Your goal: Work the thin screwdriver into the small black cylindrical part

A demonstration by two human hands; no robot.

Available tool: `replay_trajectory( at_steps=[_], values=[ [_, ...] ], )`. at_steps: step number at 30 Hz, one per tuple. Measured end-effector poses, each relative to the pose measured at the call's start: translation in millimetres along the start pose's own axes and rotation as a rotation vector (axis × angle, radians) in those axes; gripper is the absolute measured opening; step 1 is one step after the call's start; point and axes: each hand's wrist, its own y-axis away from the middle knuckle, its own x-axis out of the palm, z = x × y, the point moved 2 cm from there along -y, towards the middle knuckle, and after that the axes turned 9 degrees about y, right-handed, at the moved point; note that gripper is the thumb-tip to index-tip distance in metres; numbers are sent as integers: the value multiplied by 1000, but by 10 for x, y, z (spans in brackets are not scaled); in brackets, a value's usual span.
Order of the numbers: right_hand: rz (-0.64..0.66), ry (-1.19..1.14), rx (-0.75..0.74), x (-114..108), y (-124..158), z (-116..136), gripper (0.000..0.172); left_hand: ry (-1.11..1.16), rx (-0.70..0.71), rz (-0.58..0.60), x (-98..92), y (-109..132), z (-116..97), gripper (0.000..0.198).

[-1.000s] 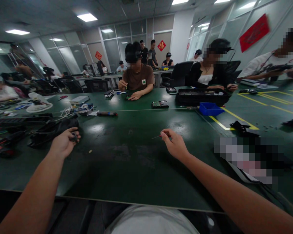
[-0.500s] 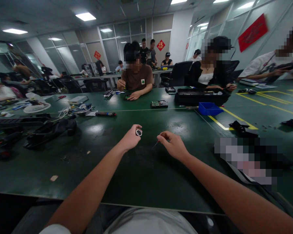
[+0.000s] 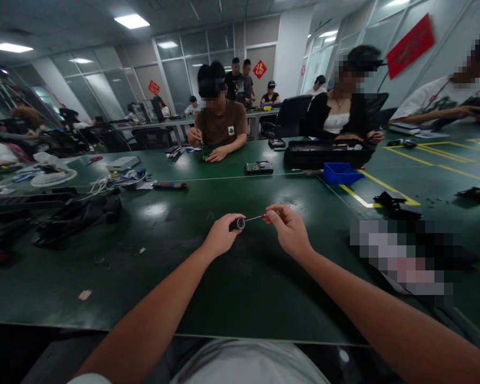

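Observation:
Above the middle of the green table, my left hand [image 3: 219,236] is closed around a small black cylinder with a silver-rimmed round end [image 3: 237,224]. Its open-looking end faces me and to the right; the rest is hidden by my fingers. My right hand [image 3: 293,234] pinches a thin screwdriver [image 3: 265,216] by its reddish handle. The metal shaft points left and its tip meets or nearly meets the cylinder's rim; I cannot tell whether it goes in.
A blue bin [image 3: 340,173], a long black case [image 3: 330,153] and a circuit-board drive [image 3: 259,167] stand beyond my hands. To the left lie a black bag-like item [image 3: 80,217] and cables. Black parts [image 3: 396,205] sit right. A co-worker [image 3: 224,125] works opposite.
Both hands have risen slightly, and the left has moved right. The screwdriver has swung from pointing down-left to nearly level, its tip now at the cylinder.

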Motion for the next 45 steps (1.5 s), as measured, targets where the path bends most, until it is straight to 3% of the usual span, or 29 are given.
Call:
replay_trajectory(
  at_steps=[7,14,19,24,28,34,36,39,45],
  values=[
    [7,89,-19,-3,10,42,25,11,21,16,-11,-14,0,40],
    [-30,430,-88,-96,15,176,35,-55,3,5,-57,-15,-10,41],
    [58,357,-211,-63,48,247,17,-134,18,33,-69,-5,-65,40],
    [39,429,-195,-54,83,281,29,-160,38,72,-49,0,-91,39],
    [-51,309,-136,-45,84,233,22,-150,57,79,-42,-1,-102,38],
    [-33,-13,31,-8,-34,66,28,-142,38,48,-71,2,-138,39],
    [-31,-190,158,-18,-97,-19,29,-130,78,59,-76,1,-151,39],
    [96,-421,365,-15,-169,-144,28,-127,106,73,-83,-9,-151,38],
    [-9,-269,212,-45,-178,-188,32,-165,41,79,-83,-22,-118,39]
  ],
)
